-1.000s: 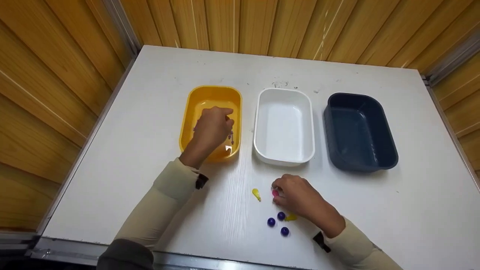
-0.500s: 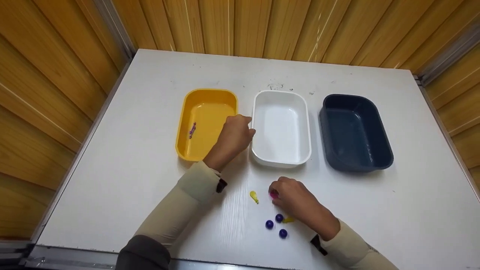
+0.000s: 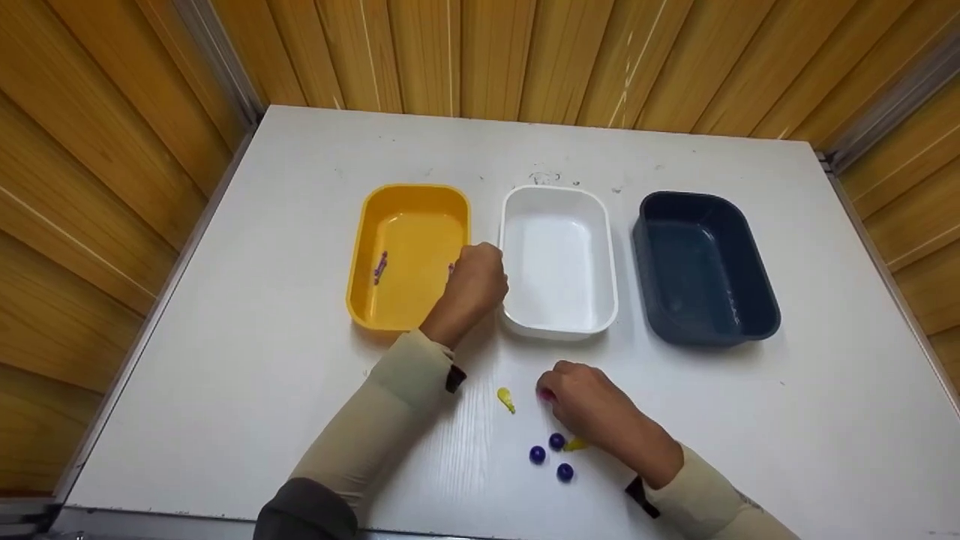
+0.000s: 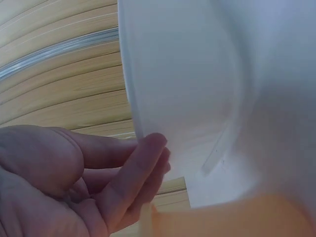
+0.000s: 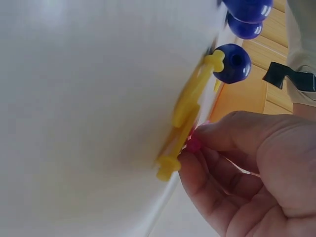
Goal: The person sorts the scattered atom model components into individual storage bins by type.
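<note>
Pinching one small pink piece (image 5: pixel 193 143): right hand (image 3: pixel 592 401), thumb and forefinger closed about it, low over the white table (image 3: pixel 225 412). Step in hand, by judgement: taking up this piece. Recommended handling: a light, even pinch, as so small an item could slip from the fingertips; a straight lift ahead of any sideways travel, so as not to nudge the nearer yellow piece (image 3: pixel 576 444) or set the three dark blue beads (image 3: pixel 537 454) rolling. Position of the pink piece: between the tips of thumb and forefinger, mostly covered, a little of its surface showing; in the right wrist view yellow appears just beyond those tips, whether touching cannot be told. Left hand (image 3: pixel 469 289): fingers loosely bent, nothing visible in them, located where the yellow tray (image 3: pixel 412 296) and white tray (image 3: pixel 555 262) adjoin; fingertips close to the white rim, contact uncertain; well apart from the pink piece. Further items: farther yellow piece (image 3: pixel 506 400), on the table left of the right hand; purple piece (image 3: pixel 381 268), inside the yellow tray by its left wall; dark blue tray (image 3: pixel 694 262), rightmost of three.
</note>
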The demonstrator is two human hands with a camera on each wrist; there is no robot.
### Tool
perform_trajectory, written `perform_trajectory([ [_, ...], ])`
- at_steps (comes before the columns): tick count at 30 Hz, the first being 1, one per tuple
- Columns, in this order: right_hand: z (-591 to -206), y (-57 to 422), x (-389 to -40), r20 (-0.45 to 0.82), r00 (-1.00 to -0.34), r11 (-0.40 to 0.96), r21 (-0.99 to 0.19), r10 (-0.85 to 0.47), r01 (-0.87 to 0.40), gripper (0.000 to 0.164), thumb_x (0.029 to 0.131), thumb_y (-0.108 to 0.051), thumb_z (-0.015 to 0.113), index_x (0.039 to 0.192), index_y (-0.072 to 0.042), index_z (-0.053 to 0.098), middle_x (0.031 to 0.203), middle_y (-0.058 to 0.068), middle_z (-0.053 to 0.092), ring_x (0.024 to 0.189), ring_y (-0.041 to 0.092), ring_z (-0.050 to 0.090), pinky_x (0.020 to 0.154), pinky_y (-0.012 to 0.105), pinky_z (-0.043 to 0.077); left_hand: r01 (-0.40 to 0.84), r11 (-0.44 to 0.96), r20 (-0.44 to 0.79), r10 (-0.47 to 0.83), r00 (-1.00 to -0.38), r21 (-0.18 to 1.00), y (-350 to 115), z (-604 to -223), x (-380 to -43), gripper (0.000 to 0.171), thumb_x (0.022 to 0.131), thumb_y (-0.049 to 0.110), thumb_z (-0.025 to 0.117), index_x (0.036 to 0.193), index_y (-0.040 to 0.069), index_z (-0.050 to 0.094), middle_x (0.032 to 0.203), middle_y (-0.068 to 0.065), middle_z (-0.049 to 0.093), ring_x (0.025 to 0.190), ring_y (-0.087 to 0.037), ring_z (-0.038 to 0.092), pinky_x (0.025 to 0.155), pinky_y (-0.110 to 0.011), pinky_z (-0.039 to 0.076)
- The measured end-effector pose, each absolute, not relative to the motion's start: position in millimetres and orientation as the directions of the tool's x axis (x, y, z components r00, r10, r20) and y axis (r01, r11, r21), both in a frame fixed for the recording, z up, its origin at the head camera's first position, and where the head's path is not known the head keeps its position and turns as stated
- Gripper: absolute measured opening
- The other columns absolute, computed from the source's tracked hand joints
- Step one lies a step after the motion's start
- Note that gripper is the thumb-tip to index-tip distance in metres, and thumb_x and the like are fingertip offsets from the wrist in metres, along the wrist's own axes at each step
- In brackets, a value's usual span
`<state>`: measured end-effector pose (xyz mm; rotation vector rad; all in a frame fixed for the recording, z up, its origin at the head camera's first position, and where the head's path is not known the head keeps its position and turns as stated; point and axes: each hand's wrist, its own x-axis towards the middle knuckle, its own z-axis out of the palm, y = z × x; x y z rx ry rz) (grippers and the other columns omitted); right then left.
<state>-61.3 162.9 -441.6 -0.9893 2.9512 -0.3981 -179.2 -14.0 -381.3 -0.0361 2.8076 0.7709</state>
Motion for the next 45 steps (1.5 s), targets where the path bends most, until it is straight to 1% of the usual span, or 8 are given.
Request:
perform_trajectory([
  [3, -442, 164, -60, 0.086, -0.806, 0.774, -0.236, -0.586, -0.588, 0.017, 0.075, 0.004, 0.067, 0.079, -0.012, 0.072, 0.072, -0.001, 0.064, 0.066, 0.011, 0.058, 0.061, 0.025, 0.051, -0.085, 0.855, -0.220, 0.035, -0.975, 0.512, -15, -384, -179, 0.019, 0.089, 0.009, 0.060, 0.104, 0.002, 0.070, 0.090, -0.010, 0.070, 0.075, -0.020, 0.058, 0.069, -0.028, 0.053],
  [10, -441, 165, -61, 0.108, -0.820, 0.784, -0.244, -0.562, -0.570, 0.022, 0.073, 0.007, 0.065, 0.075, -0.014, 0.073, 0.070, -0.002, 0.064, 0.064, 0.008, 0.055, 0.059, 0.022, 0.050, -0.108, 0.829, -0.232, 0.027, -0.972, 0.549, -16, -384, -180, 0.022, 0.090, 0.008, 0.061, 0.109, 0.001, 0.069, 0.086, -0.009, 0.067, 0.071, -0.020, 0.060, 0.055, -0.022, 0.048],
  [22, -432, 173, -69, 0.190, -0.845, 0.801, -0.271, -0.499, -0.534, 0.022, 0.076, 0.002, 0.071, 0.066, -0.017, 0.067, 0.057, -0.005, 0.051, 0.057, 0.007, 0.043, 0.054, 0.019, 0.042, -0.059, 0.843, -0.187, 0.050, -0.981, 0.535, -16, -385, -180, 0.019, 0.088, 0.005, 0.061, 0.104, 0.000, 0.071, 0.086, -0.010, 0.068, 0.071, -0.021, 0.057, 0.060, -0.025, 0.048],
  [25, -424, 174, -74, 0.240, -0.844, 0.801, -0.273, -0.479, -0.533, 0.020, 0.078, 0.001, 0.072, 0.068, -0.016, 0.067, 0.059, -0.004, 0.054, 0.058, 0.008, 0.047, 0.056, 0.022, 0.046, -0.056, 0.851, -0.179, 0.045, -0.983, 0.522, -17, -384, -180, 0.018, 0.088, 0.006, 0.061, 0.102, 0.000, 0.071, 0.085, -0.010, 0.068, 0.070, -0.021, 0.056, 0.059, -0.025, 0.046],
  [31, -409, 180, -84, 0.377, -0.820, 0.802, -0.257, -0.430, -0.539, 0.014, 0.076, -0.001, 0.076, 0.085, -0.012, 0.077, 0.076, 0.002, 0.073, 0.070, 0.016, 0.068, 0.064, 0.031, 0.057, -0.080, 0.850, -0.207, 0.034, -0.978, 0.520, -15, -384, -180, 0.018, 0.088, 0.007, 0.062, 0.102, 0.000, 0.071, 0.085, -0.009, 0.068, 0.071, -0.020, 0.056, 0.064, -0.027, 0.048],
  [35, -401, 184, -93, 0.438, -0.805, 0.798, -0.266, -0.401, -0.541, 0.018, 0.076, 0.002, 0.075, 0.090, -0.009, 0.077, 0.081, 0.005, 0.074, 0.075, 0.019, 0.070, 0.067, 0.032, 0.058, -0.103, 0.846, -0.226, 0.021, -0.974, 0.523, -14, -383, -180, 0.018, 0.088, 0.007, 0.062, 0.102, 0.001, 0.071, 0.085, -0.009, 0.068, 0.073, -0.021, 0.057, 0.067, -0.028, 0.051],
  [38, -398, 188, -99, 0.454, -0.809, 0.805, -0.276, -0.373, -0.526, 0.019, 0.077, 0.004, 0.074, 0.092, -0.007, 0.076, 0.083, 0.007, 0.074, 0.076, 0.021, 0.071, 0.068, 0.033, 0.058, -0.122, 0.837, -0.244, 0.014, -0.970, 0.533, -13, -383, -180, 0.019, 0.088, 0.007, 0.062, 0.104, 0.001, 0.070, 0.083, -0.009, 0.066, 0.073, -0.022, 0.059, 0.062, -0.026, 0.049],
  [45, -400, 191, -106, 0.409, -0.833, 0.823, -0.270, -0.372, -0.500, 0.017, 0.078, 0.002, 0.074, 0.091, -0.008, 0.076, 0.084, 0.007, 0.074, 0.078, 0.023, 0.070, 0.070, 0.036, 0.058, -0.109, 0.839, -0.231, 0.020, -0.973, 0.533, -13, -384, -179, 0.019, 0.089, 0.007, 0.062, 0.104, 0.001, 0.071, 0.082, -0.008, 0.065, 0.070, -0.021, 0.057, 0.056, -0.024, 0.045],
])
